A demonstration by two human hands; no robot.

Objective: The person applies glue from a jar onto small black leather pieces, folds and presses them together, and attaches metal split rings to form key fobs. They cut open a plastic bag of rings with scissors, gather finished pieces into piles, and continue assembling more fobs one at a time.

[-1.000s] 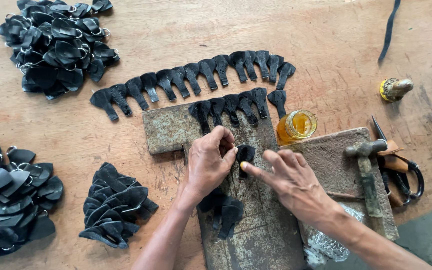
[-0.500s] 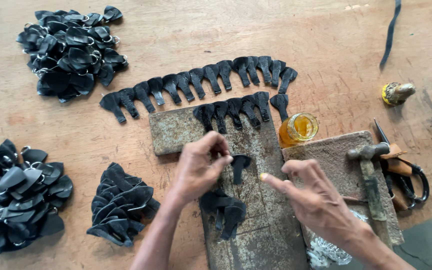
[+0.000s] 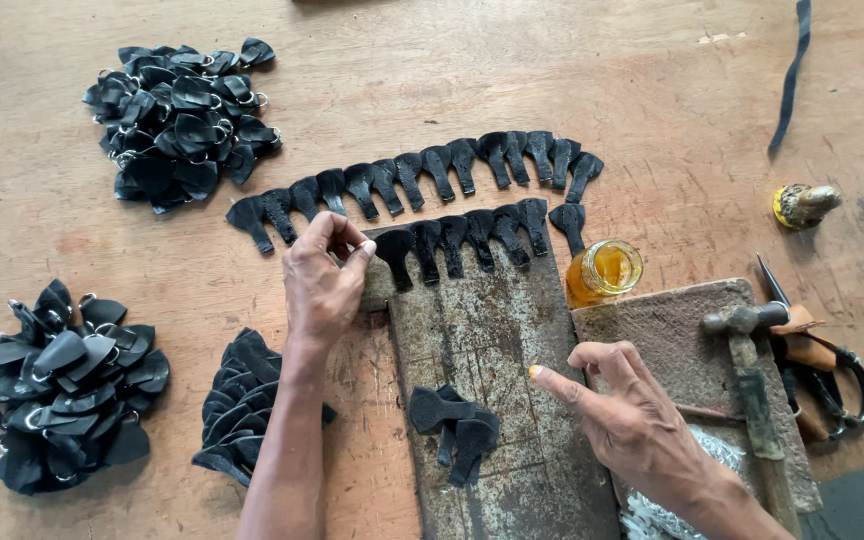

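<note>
We see even, soft daylight over the whole wooden table (image 3: pixel 572 70), bright without harsh glare. Shadows are short and faint, lying just under the left hand (image 3: pixel 324 285) and right hand (image 3: pixel 632 420). A small highlight glints on the amber glass jar (image 3: pixel 602 270). Focus is sharp across the centre; the lower right corner darkens slightly, and we note mild wide-angle stretching at the edges
</note>
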